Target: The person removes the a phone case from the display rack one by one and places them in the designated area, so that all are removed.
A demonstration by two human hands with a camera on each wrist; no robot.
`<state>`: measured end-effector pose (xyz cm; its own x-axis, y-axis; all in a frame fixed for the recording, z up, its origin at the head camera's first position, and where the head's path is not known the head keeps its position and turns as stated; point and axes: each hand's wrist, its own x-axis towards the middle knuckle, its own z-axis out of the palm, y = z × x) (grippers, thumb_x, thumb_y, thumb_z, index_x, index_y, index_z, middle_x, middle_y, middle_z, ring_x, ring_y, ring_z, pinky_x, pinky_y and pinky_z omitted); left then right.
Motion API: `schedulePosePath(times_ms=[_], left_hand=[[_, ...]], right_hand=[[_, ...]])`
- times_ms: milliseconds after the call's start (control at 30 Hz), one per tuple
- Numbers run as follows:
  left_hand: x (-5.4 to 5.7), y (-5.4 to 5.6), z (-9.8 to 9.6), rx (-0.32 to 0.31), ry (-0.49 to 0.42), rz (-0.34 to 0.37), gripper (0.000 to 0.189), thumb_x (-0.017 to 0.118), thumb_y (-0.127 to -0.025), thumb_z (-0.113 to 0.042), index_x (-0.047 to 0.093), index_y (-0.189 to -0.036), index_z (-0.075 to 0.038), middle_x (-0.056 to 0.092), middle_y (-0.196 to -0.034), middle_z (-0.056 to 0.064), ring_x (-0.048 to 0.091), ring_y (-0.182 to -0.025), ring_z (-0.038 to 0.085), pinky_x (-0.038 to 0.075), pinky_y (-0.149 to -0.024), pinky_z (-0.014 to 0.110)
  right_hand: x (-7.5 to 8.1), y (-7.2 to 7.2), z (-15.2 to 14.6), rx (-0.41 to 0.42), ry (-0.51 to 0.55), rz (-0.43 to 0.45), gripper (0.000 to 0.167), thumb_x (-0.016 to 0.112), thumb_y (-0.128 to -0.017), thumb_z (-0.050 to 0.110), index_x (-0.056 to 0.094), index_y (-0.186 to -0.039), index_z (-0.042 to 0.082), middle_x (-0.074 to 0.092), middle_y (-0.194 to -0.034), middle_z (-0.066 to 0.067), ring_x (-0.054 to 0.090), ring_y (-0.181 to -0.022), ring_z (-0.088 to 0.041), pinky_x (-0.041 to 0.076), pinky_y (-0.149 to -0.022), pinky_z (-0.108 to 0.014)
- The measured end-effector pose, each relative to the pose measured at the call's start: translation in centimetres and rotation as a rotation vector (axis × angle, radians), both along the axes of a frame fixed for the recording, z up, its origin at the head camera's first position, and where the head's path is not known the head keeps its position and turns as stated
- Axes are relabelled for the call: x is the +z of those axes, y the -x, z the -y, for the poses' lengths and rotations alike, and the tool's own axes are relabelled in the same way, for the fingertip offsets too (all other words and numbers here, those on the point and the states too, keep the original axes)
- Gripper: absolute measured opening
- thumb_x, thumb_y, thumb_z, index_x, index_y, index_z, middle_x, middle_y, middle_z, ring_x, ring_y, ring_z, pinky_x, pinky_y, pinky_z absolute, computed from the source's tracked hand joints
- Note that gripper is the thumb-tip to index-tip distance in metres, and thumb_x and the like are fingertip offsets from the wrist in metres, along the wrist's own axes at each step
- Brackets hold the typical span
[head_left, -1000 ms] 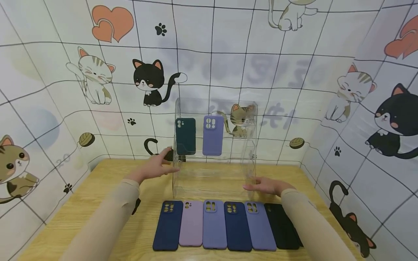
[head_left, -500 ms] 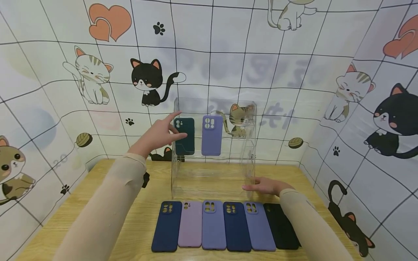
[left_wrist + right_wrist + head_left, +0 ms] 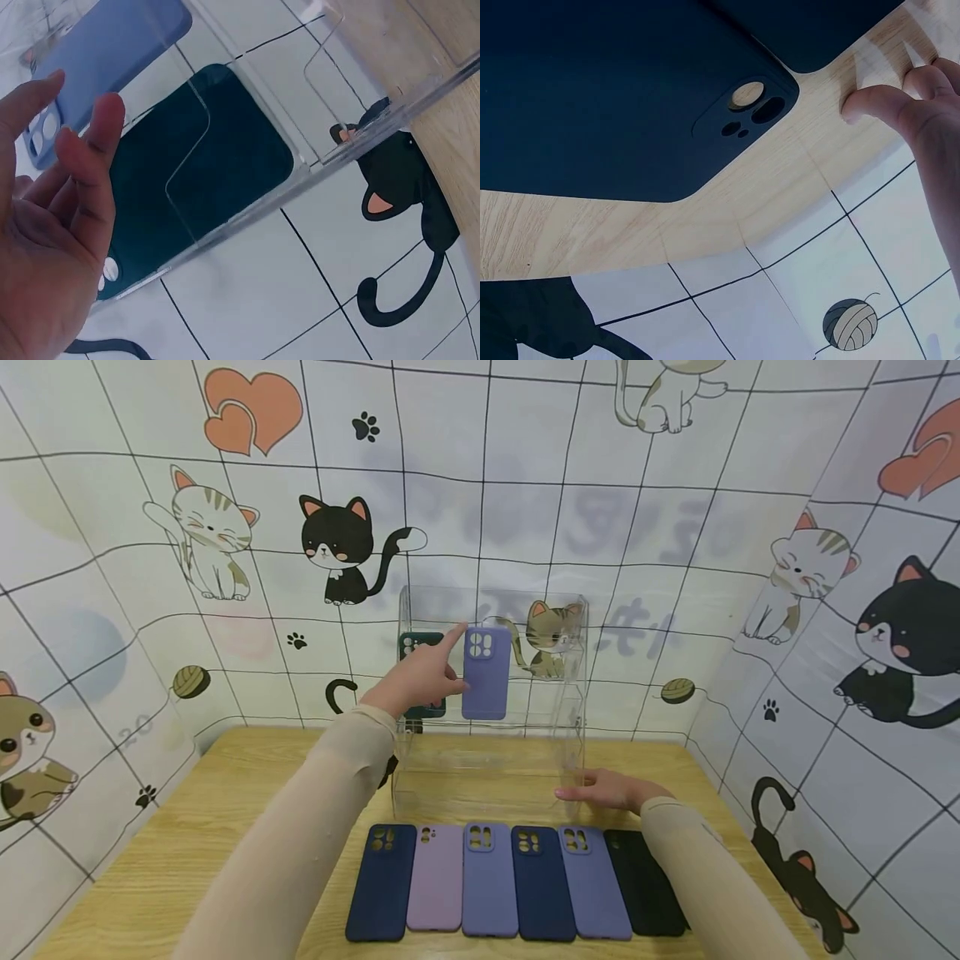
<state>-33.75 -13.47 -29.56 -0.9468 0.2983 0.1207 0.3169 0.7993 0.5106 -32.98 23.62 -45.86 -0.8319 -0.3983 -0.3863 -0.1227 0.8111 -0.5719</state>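
Note:
A clear tiered display rack (image 3: 491, 762) stands upright on the table near the wall. On its upper tier a dark green phone case (image 3: 217, 150) and a purple phone case (image 3: 486, 681) lean side by side. My left hand (image 3: 423, 679) reaches in front of the green case and partly covers it. Its index finger points up by the purple case's top left corner, and the thumb is at that case's left edge. Low on the rack's right side, my right hand (image 3: 611, 787) holds the side panel, thumb at the front, fingers along the outer side.
In front of the rack lies a row of several phone cases: a navy one (image 3: 381, 883), a pink one (image 3: 436, 881), purple ones, another navy one and a black one (image 3: 622, 97) partly under my right sleeve. A cat-print wall covering (image 3: 637, 527) encloses the wooden table (image 3: 247, 810).
My left hand has risen from the rack's lower left side, passed the green case and moved right to the purple case. The right hand has stayed at the rack's lower right.

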Motion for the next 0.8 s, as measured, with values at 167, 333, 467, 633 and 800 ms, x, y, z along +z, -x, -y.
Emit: schedulePosePath(times_ms=[167, 333, 467, 633, 800], left_hand=[[-0.5, 0.5, -0.9, 0.035, 0.014, 0.009, 0.108, 0.076, -0.1, -0.023, -0.003, -0.173, -0.033, 0.079, -0.108, 0.009, 0.074, -0.063, 0.023, 0.058, -0.066, 0.036], [-0.9, 1.0, -1.4, 0.039, 0.005, -0.002, 0.104, 0.073, -0.102, -0.018, -0.001, -0.173, -0.034, 0.079, -0.108, 0.009, 0.074, -0.061, 0.024, 0.057, -0.065, 0.036], [-1.3, 0.8, -1.7, 0.047, -0.039, -0.003, 0.102, 0.072, -0.102, -0.015, 0.001, -0.172, -0.037, 0.079, -0.111, 0.011, 0.073, -0.061, 0.024, 0.057, -0.065, 0.035], [-2.2, 0.4, -2.0, 0.065, -0.086, -0.034, 0.102, 0.072, -0.102, -0.015, 0.003, -0.171, -0.042, 0.079, -0.11, 0.011, 0.071, -0.059, 0.022, 0.055, -0.064, 0.035], [-3.5, 0.6, -2.2, 0.098, -0.055, -0.157, 0.099, 0.074, -0.102, -0.019, 0.006, -0.17, -0.043, 0.08, -0.106, 0.007, 0.07, -0.06, 0.018, 0.052, -0.056, 0.034]], right_hand=[[-0.2, 0.0, 0.0, 0.018, 0.001, -0.012, 0.103, 0.064, -0.093, 0.075, 0.024, -0.172, 0.021, 0.03, -0.172, -0.027, 0.027, -0.159, -0.054, 0.032, -0.121, -0.074], [-0.2, 0.1, -0.1, 0.011, -0.007, -0.02, 0.105, 0.063, -0.092, 0.077, 0.025, -0.171, 0.02, 0.032, -0.171, -0.028, 0.029, -0.158, -0.054, 0.033, -0.12, -0.074], [-0.2, 0.0, -0.1, 0.01, -0.009, -0.021, 0.104, 0.063, -0.092, 0.077, 0.025, -0.171, 0.021, 0.032, -0.172, -0.027, 0.029, -0.158, -0.054, 0.033, -0.12, -0.074], [-0.1, -0.2, -0.1, -0.006, -0.014, -0.01, 0.105, 0.062, -0.091, 0.079, 0.026, -0.171, 0.022, 0.032, -0.172, -0.027, 0.029, -0.159, -0.054, 0.033, -0.12, -0.074], [-0.2, -0.2, -0.1, -0.025, -0.017, -0.01, 0.107, 0.062, -0.091, 0.08, 0.027, -0.171, 0.018, 0.032, -0.171, -0.028, 0.029, -0.158, -0.054, 0.033, -0.12, -0.075]])
